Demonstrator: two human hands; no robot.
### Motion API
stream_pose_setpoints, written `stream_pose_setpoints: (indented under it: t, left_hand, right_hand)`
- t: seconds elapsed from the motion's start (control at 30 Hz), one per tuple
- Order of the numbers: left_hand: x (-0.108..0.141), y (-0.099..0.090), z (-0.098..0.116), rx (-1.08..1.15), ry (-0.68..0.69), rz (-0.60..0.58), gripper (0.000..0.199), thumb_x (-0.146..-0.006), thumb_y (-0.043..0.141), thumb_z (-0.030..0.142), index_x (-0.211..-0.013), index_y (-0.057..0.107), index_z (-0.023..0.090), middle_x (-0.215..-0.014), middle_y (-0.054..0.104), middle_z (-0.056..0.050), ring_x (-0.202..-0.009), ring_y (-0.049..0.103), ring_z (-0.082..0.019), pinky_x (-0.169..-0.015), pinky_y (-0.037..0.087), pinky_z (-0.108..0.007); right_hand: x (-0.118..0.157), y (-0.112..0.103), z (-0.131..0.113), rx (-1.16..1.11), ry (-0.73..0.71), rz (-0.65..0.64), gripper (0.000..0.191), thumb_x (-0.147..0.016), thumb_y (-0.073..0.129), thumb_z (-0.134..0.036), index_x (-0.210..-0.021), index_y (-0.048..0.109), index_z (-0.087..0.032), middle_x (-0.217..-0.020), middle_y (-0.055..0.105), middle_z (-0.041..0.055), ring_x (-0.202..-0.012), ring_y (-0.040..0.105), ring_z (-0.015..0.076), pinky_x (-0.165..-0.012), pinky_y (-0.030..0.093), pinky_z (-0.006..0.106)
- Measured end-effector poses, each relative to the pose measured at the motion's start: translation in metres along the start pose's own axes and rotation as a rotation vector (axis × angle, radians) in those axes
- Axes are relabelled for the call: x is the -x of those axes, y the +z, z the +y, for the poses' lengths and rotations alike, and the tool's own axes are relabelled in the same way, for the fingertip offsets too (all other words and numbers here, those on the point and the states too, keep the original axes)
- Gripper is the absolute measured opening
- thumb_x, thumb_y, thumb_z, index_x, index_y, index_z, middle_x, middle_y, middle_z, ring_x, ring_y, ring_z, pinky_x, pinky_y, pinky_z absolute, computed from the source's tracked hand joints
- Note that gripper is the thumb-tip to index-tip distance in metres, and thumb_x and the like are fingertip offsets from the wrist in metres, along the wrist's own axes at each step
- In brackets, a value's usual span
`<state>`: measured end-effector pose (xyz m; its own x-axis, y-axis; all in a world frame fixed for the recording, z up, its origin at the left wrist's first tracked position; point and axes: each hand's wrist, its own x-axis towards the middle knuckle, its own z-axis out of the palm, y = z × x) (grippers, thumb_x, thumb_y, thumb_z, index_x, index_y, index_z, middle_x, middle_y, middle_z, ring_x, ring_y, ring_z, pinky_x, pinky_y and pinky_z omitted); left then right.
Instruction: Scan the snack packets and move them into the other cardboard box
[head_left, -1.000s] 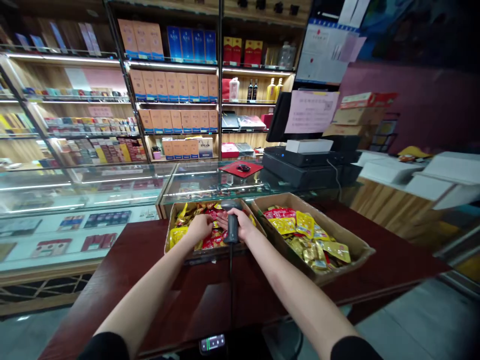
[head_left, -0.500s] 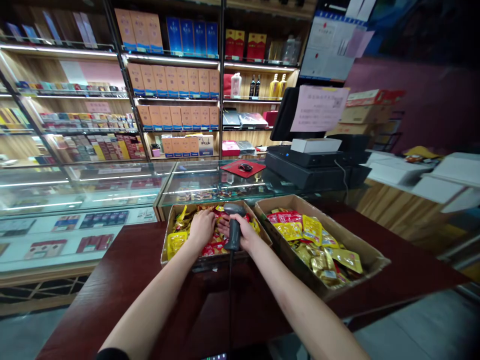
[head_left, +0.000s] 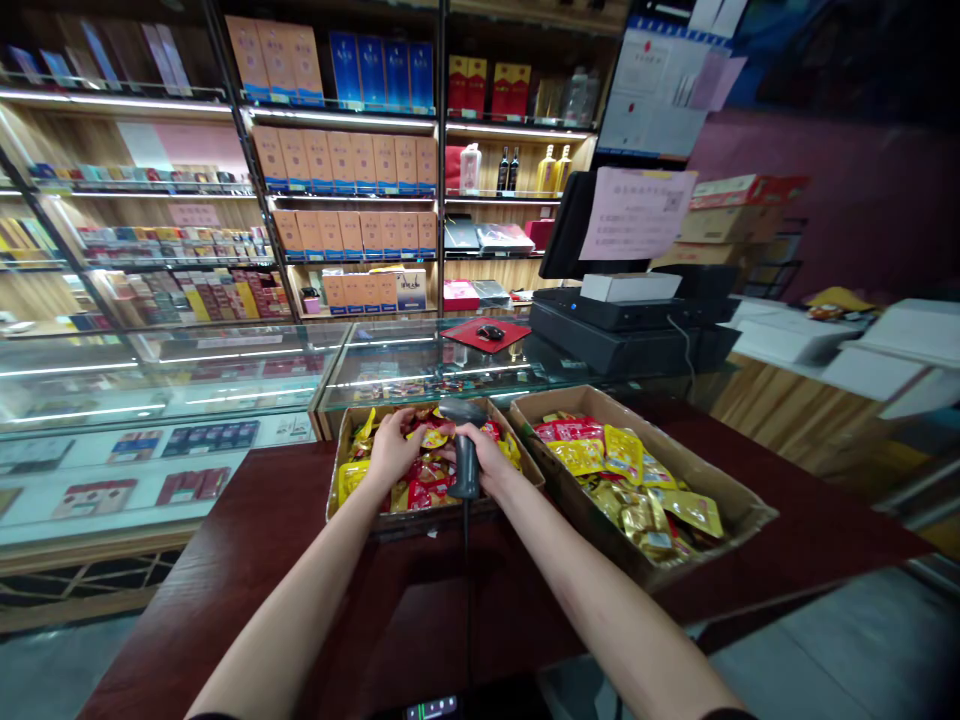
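My right hand (head_left: 487, 460) is wrapped round a dark grey barcode scanner (head_left: 466, 465), held upright above the left cardboard box (head_left: 390, 524), its cord hanging down towards me. Over the same box, my left hand (head_left: 394, 447) pinches a small yellow snack packet (head_left: 434, 438) between thumb and fingers, just left of the scanner. Beneath both hands lie red, yellow and gold snack packets (head_left: 427, 493). The right hand's fingers are partly hidden behind the scanner's handle.
A second cardboard box (head_left: 720, 480) of gold and yellow packets stands to the right on the dark red table (head_left: 300, 580). Behind are a glass display counter (head_left: 247, 385), a mouse on a red pad (head_left: 480, 345) and a monitor (head_left: 562, 225). A lit phone-like screen (head_left: 433, 708) shows at the bottom.
My left hand has risen slightly and moved left, out of the packets, and a yellow packet now shows at its fingers. The right hand keeps hold of the scanner, almost unmoved.
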<state>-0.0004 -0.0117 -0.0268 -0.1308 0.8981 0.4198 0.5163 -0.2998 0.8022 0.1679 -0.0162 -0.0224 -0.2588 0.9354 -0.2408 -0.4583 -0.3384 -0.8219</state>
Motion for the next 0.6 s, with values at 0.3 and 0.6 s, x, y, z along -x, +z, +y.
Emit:
stream_pose_setpoints:
  t: [0.3, 0.6]
  left_hand:
    - [-0.005, -0.006, -0.013, 0.621, -0.442, -0.249, 0.058, -0.054, 0.085, 0.025, -0.107, 0.066, 0.014, -0.078, 0.072, -0.005, -0.067, 0.066, -0.016, -0.066, 0.051, -0.026]
    - [-0.020, 0.001, -0.002, 0.649, -0.580, -0.421, 0.043, -0.051, 0.086, 0.031, -0.086, 0.068, 0.014, -0.077, 0.070, -0.006, -0.060, 0.064, -0.014, -0.050, 0.048, -0.022]
  right_hand:
    - [0.007, 0.014, -0.013, 0.189, -0.026, 0.019, 0.024, -0.071, 0.060, -0.028, -0.087, 0.069, -0.013, -0.047, 0.051, -0.0033, -0.043, 0.053, 0.0110, -0.038, 0.039, 0.019]
    - [-0.005, 0.013, -0.038, 0.432, -0.162, 0.012, 0.017, -0.065, 0.066, -0.022, -0.079, 0.070, -0.012, -0.057, 0.062, -0.0002, -0.051, 0.054, 0.0091, -0.048, 0.043, 0.018]
